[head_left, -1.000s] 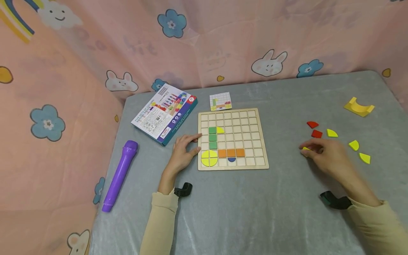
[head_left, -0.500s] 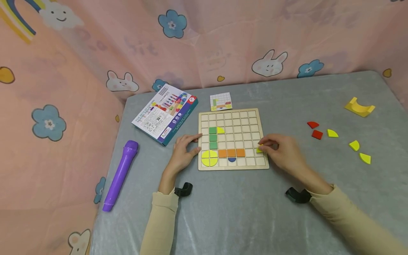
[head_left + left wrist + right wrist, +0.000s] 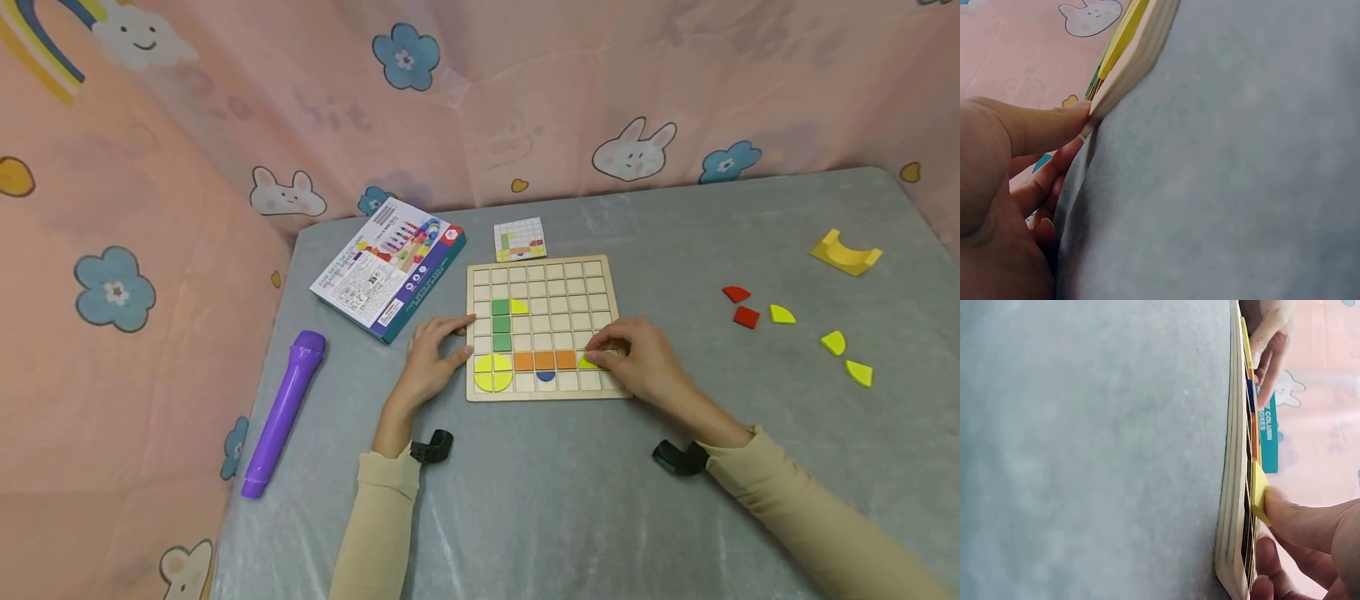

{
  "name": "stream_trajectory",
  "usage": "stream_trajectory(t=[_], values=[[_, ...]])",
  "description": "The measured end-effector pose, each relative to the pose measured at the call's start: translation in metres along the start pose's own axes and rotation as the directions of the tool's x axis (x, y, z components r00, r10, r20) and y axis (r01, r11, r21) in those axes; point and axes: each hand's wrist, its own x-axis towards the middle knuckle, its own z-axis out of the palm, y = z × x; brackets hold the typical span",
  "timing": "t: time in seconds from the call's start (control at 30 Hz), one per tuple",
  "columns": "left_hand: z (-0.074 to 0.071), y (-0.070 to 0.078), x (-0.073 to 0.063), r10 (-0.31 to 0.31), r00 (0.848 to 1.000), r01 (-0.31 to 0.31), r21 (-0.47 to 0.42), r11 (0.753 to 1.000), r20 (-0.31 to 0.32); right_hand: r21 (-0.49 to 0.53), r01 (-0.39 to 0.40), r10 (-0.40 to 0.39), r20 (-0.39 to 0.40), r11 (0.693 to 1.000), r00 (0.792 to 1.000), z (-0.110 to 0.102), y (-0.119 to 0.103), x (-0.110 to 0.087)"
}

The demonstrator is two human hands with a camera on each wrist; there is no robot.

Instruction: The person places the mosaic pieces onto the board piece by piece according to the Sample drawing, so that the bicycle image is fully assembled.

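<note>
Purple mic point(image 3: 285, 414) and box point(image 3: 388, 267) lie left of the board point(image 3: 557, 287); left hand point(image 3: 431, 358), loosely extended, touches the board's left edge with thumb and forefinger. On the board, yellow circle point(image 3: 501, 382), green squares point(image 3: 501, 325), orange squares point(image 3: 544, 360), blue half-disc point(image 3: 545, 376), then quarter point(image 3: 587, 363) just right of the orange row, pinched by right hand point(image 3: 637, 358), can't tell whether seated. Well right of the board: red pieces point(image 3: 746, 317), three yellow wedges point(image 3: 782, 313), arch point(image 3: 846, 253).
</note>
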Motion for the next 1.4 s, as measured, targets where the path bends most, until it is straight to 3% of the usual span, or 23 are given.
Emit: stream_trajectory(t=[0.37,0.6,0.83,1.07,1.23,1.4], values=[[0.0,0.0,0.0,-0.003,1.0,0.003,-0.005,1.0,0.0,-0.03,0.031,-0.031,0.005,0.999,1.0,0.001,0.002,0.0],[0.001,-0.001,0.0,0.0,1.0,0.0,-0.003,1.0,-0.006,-0.034,-0.035,0.037,0.038,0.999,0.999,-0.013,0.016,-0.004],[0.001,0.0,0.0,-0.009,1.0,0.009,-0.003,1.0,-0.002,-0.101,-0.055,0.049,-0.057,0.993,0.997,-0.038,0.046,-0.014],[0.0,-0.001,0.0,-0.001,1.0,0.001,-0.003,1.0,-0.008,-0.171,-0.051,0.022,-0.165,0.984,0.986,-0.078,0.079,-0.031],[0.0,-0.001,0.0,-0.006,1.0,0.006,-0.002,1.0,-0.009,-0.221,-0.179,0.145,-0.16,0.959,0.976,-0.104,0.095,-0.045],[0.001,-0.001,0.0,-0.012,1.0,0.012,-0.002,1.0,-0.006,-0.269,-0.323,0.291,-0.154,0.907,0.944,-0.127,0.105,-0.057]])
